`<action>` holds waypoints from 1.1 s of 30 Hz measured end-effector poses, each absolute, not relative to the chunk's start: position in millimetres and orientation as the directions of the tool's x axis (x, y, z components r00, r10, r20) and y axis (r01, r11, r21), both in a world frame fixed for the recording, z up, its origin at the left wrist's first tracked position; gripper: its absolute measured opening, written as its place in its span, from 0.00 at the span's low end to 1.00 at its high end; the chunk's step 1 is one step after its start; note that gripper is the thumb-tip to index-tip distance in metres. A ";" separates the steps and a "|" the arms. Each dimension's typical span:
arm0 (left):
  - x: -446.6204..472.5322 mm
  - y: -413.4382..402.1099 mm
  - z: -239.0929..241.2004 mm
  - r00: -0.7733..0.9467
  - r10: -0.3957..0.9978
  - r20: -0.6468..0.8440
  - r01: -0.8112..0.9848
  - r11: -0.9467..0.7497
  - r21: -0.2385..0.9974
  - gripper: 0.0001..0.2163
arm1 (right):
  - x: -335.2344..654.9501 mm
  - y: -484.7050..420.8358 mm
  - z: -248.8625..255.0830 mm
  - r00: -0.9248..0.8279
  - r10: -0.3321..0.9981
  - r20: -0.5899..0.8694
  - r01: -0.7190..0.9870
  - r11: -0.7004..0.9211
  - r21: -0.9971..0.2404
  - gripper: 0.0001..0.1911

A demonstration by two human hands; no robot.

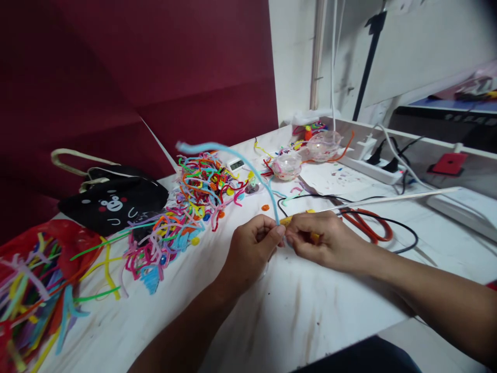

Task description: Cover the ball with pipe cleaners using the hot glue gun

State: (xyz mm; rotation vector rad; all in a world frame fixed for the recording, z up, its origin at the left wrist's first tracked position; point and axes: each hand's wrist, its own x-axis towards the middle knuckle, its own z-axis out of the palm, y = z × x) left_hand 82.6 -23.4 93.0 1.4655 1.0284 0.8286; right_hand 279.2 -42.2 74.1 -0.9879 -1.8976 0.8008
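Observation:
A light blue pipe cleaner (248,161) rises from my hands and bends over to the left. My left hand (252,246) pinches it near its lower end, between thumb and forefinger. My right hand (320,235) is closed beside it, fingertips together at the lower end of the same pipe cleaner and almost touching my left thumb. A yellow object (286,220) shows between and behind my hands; its kind is mostly hidden by my right hand.
Piles of colourful pipe cleaners (198,181) lie on the left, near a red bag (83,235) and a black tote bag (116,199). Clear bowls (287,167) stand at the back. A power strip (373,168), a black cable (415,233) and an orange loop (384,228) are on the right.

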 end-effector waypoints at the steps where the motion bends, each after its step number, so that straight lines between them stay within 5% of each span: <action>1: 82.4 -23.3 92.3 0.376 0.925 -0.044 0.157 -0.017 0.987 0.22 | 279.5 -42.1 73.6 -0.348 0.862 0.368 0.334 0.481 -0.811 0.10; 14: 82.8 -23.9 85.0 0.365 0.929 0.059 0.143 -0.118 0.983 0.18 | 276.5 -36.9 69.5 -0.274 0.959 0.075 0.102 0.107 -0.989 0.07; 23: 79.8 -27.5 90.2 0.293 0.934 0.206 0.040 -0.227 0.973 0.20 | 271.8 -31.1 68.7 -0.220 0.965 -0.143 -0.049 -0.157 -0.986 0.08; 27: 73.0 -25.7 104.2 0.182 0.950 0.255 -0.100 -0.240 0.966 0.21 | 272.0 -30.5 74.3 -0.191 0.978 -0.084 -0.057 -0.096 -0.994 0.12; 33: 80.9 -24.8 98.4 0.254 0.961 0.109 0.006 -0.115 0.993 0.17 | 269.5 -42.7 79.9 -0.150 0.982 0.117 -0.028 0.114 -0.993 0.16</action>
